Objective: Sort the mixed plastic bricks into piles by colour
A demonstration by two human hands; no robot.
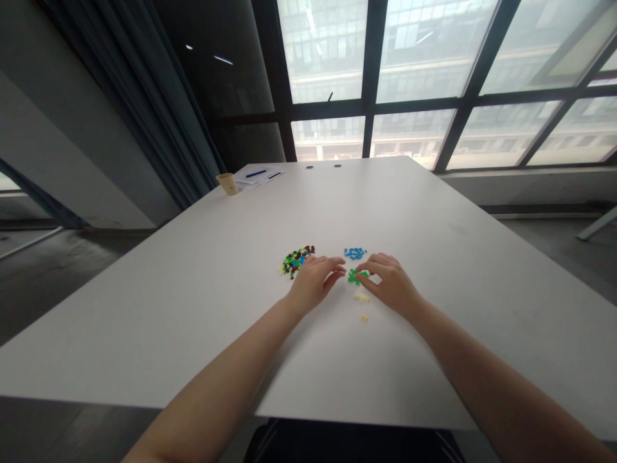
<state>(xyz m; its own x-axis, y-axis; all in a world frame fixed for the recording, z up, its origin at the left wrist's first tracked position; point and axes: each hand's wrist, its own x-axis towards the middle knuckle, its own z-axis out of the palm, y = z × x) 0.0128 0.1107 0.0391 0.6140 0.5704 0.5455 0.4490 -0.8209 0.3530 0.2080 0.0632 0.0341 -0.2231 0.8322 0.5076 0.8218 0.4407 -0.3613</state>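
Note:
Both my hands rest on the white table, just in front of several small piles of tiny plastic pieces. My left hand [315, 283] lies with its fingers stretched to the right, touching the edge of a mixed pile of brown, green, blue and yellow pieces [295, 261]. My right hand [390, 283] has its fingertips on a green pile [355, 276]. A blue pile [355, 253] lies just beyond my fingertips. Pale yellow pieces [362, 297] and a few small yellow bits [364, 318] lie nearer me, between my hands.
The white table [144, 321] stretches far ahead, and its near edge runs under my forearms. At its far end stand a tan paper cup [227, 183] and white papers [256, 175] with a blue pen. Large windows and a dark curtain lie beyond.

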